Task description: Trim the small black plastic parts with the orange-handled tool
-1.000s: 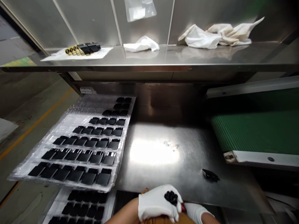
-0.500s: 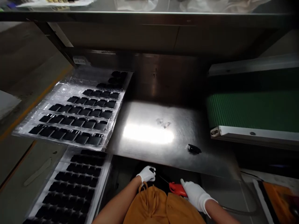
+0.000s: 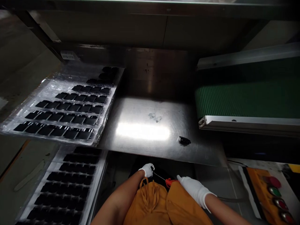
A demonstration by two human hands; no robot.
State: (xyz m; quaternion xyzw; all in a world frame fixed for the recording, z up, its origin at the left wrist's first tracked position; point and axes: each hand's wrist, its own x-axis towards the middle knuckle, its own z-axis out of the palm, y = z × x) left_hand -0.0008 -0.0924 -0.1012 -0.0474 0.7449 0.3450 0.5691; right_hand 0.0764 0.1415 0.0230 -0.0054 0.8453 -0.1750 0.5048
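Note:
My left hand, in a white glove, is closed around a small black part low in front of my body, most of it hidden by the fingers. My right hand, also gloved, grips a red air blow gun. From the gun a thin metal nozzle reaches to the left hand, its tip close to the black part. Another glossy black part lies alone on the steel table, near its front edge.
At left, a clear plastic tray carries rows of black pieces; a second filled tray sits lower. A green conveyor belt stands at right. Below it is an orange control box with buttons. A metal shelf edge crosses above.
The view has shifted, so table, trays and conveyor appear further left and higher. The blow gun's nozzle tip has come nearer to the black part in my left hand.

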